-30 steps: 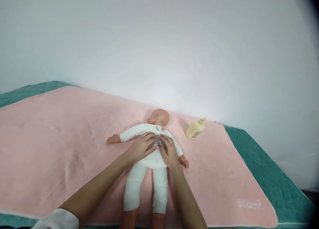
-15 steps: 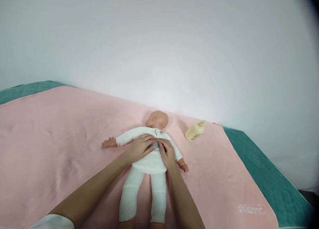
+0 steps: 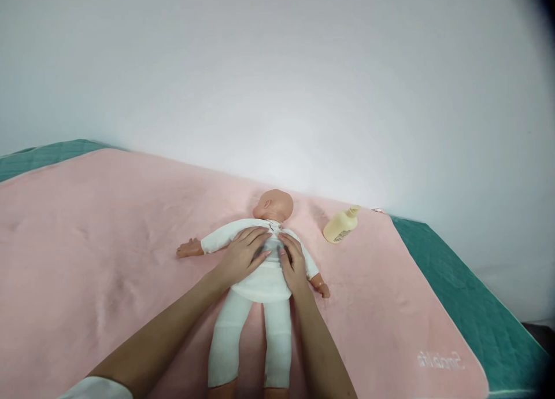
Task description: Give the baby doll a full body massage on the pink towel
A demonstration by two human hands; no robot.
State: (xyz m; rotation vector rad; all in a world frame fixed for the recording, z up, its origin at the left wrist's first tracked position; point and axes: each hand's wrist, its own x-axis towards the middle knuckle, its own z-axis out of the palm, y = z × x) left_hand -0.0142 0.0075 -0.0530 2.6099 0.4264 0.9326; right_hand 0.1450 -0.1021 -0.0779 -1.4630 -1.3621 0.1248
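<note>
A baby doll (image 3: pixel 264 283) in white cloth lies face down on a pink sheet (image 3: pixel 130 225), its bald head turned to the left and both arms spread. My left hand (image 3: pixel 245 251) rests flat on the left side of its upper back, fingers stretched out and thumb apart. On the right side of the back lies my right hand (image 3: pixel 293 260), its fingers extended as well. Between the two hands a strip of the doll's back shows, with a dark thread near the neck. Neither hand holds anything.
A pale yellow pump bottle (image 3: pixel 340 224) stands on the sheet to the right of the doll's head. Green quilted fabric (image 3: pixel 459 289) shows past the sheet's edges. A plain white wall (image 3: pixel 277 87) rises behind.
My hands have moved slightly apart, with the right fingertips further right and up the doll's back. More of the back shows between them. The view has shifted a little.
</note>
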